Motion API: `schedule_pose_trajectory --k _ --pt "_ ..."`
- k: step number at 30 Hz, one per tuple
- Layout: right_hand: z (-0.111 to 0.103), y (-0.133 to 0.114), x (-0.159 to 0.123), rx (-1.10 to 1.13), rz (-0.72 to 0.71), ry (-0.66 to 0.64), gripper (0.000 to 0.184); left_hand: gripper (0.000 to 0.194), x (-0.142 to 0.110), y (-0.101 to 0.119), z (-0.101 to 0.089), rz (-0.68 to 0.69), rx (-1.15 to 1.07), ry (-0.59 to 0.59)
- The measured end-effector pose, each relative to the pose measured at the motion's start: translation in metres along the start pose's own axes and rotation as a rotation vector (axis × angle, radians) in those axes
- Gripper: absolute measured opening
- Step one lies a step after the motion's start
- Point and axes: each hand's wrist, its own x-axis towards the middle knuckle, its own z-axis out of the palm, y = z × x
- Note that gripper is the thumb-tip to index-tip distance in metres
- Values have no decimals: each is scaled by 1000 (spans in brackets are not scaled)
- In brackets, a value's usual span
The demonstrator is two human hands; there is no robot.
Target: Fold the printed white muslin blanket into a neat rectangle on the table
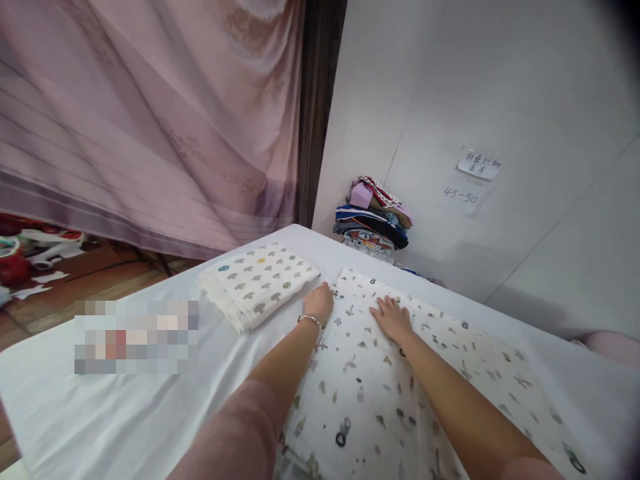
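A white-covered table (125, 413) fills the lower part of the view, its far corner reaching toward a pale wall (500, 87) and a pink curtain (150, 120). Spread over the table's right half, running from the near edge toward the far corner, lies a patterned cloth (380, 393) with small dark prints. On the far-left side of that cloth, just beside it, a folded cloth (257, 283) with tree prints rests on the sheet. A stack of folded clothes (373, 223) sits past the far corner against the wall. The right hand (393, 319) lies flat on the patterned cloth, fingers spread wide. The left hand (319, 303), bracelet (310, 319) at the wrist, presses palm-down at the cloth's left edge, fingers loosely curled, gripping nothing.
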Motion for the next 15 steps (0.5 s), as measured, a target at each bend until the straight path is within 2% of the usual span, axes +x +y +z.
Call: schedule_pose_trajectory --k 3,7,10,13,15 --pt "0 14 -2 -22 24 61 64 27 0 0 0 -2 -3 -3" --pt "-1 35 2 -41 105 28 64 27 -1 0 0 -8 -3 -6" --pt "0 51 3 -61 131 76 61 26 -1 0 0 -13 -2 -8" --pt "3 71 -1 -51 142 136 62 25 -1 0 0 -16 -1 -12" --pt "4 88 -7 -42 161 132 62 25 -1 1 0 -19 0 -16"
